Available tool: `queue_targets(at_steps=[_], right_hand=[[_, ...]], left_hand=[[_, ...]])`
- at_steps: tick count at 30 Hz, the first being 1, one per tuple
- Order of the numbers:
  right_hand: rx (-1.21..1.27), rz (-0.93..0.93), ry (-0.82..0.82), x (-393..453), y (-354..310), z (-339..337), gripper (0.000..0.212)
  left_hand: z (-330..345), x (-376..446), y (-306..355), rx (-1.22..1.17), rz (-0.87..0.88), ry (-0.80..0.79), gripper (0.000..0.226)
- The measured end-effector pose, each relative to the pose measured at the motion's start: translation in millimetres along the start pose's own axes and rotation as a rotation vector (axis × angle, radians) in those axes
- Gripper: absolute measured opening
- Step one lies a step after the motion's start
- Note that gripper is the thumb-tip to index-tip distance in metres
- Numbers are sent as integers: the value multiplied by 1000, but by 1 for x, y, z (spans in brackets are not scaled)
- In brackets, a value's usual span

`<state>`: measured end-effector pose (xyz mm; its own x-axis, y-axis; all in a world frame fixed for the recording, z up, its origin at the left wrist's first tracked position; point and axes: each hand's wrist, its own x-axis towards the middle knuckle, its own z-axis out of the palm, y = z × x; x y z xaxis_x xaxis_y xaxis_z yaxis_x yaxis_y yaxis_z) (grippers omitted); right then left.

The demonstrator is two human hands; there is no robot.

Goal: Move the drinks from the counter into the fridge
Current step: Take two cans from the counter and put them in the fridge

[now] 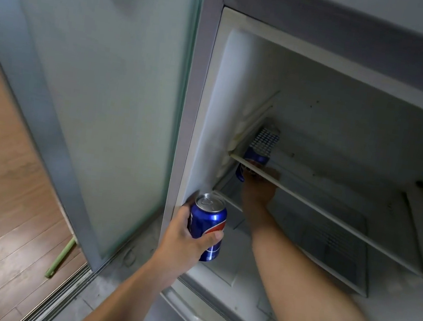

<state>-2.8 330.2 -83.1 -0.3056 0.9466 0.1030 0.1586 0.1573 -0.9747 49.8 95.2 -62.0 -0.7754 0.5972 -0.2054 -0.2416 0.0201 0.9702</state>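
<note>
left hand (183, 235) wrapping blue soda can (207, 225) mid-body; rigid, smooth, likely slippery. right hand (258, 186) setting second can (255, 159) under fridge shelf (332, 218), grip unclear.

Left hand (189, 234) holds upright blue aluminium cola can (207, 225) outside open white fridge (243, 83); right hand (258, 187), reaching under a white-edged glass shelf (319, 213), touches second blue can (256, 154) at the left wall, grip unclear.

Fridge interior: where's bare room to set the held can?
Crowded at the back left of the fridge: the right hand is on a can there. The shelf right of that can looks bare. The left hand holds the second can outside the opening.
</note>
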Motion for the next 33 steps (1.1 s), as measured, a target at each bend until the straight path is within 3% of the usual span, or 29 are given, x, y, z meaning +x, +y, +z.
queue_targets(at_steps=[3,8,13,17,19,21,24,29,33], right_hand=[[-61,-44,-41,0,3,7,23],[-236,-94,-161,17,0,12,16],[-192,-18,-249,14,-12,5,20],[20,124,-248,-29,-19,-31,11],[161,155,-386,-60,-17,-62,16],[237,144,-631,-85,-13,-91,28],[127,51,-903,-104,-8,-115,60],[-130,-79,-709,-109,-10,-108,71],[-70,-66,-519,-97,-1,-99,72]], left_hand=[[-1,0,2,11,-13,-16,63],[1,4,3,20,-18,-44,62],[6,8,1,36,-55,-71,55],[9,15,-1,70,-60,-75,56],[10,21,-2,89,-36,-90,56],[9,28,-1,85,-13,-104,56],[10,38,2,45,-11,-148,53],[26,51,9,82,-21,-204,58],[31,51,19,158,32,-257,68]])
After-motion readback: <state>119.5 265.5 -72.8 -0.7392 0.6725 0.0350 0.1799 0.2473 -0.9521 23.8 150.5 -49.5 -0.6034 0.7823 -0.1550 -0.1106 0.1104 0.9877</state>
